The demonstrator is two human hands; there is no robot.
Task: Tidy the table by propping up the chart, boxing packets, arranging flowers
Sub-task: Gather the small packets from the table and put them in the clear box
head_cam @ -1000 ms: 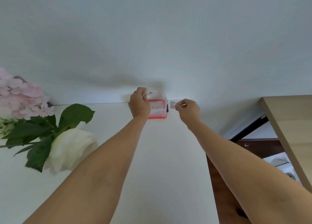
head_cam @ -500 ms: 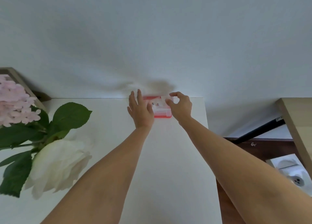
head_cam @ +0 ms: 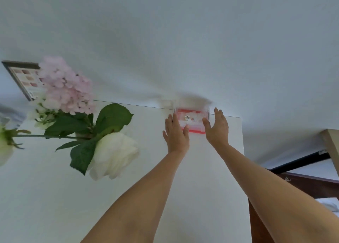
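A clear box with a red rim (head_cam: 191, 120) holds several white packets and sits at the far edge of the white table (head_cam: 211, 178), against the wall. My left hand (head_cam: 176, 134) lies flat at the box's left side, its thumb touching the front rim. My right hand (head_cam: 217, 129) is at the box's right side, fingers straight, thumb over the rim. Neither hand holds a packet. A pink hydrangea (head_cam: 64, 88) and a white rose (head_cam: 113, 154) stand at the left. The framed chart (head_cam: 23, 77) leans upright on the wall behind the flowers, partly hidden by them.
Green leaves (head_cam: 111, 118) and stems spread between the flowers and the box. Another white bloom (head_cam: 4, 149) shows at the left border. A wooden shelf (head_cam: 331, 143) and dark furniture (head_cam: 302, 184) stand beyond the table's right edge.
A second ago each hand pinched something small above the box. Both hands have since come down with fingers spread, flanking the box. The view has swung left, so the chart shows.
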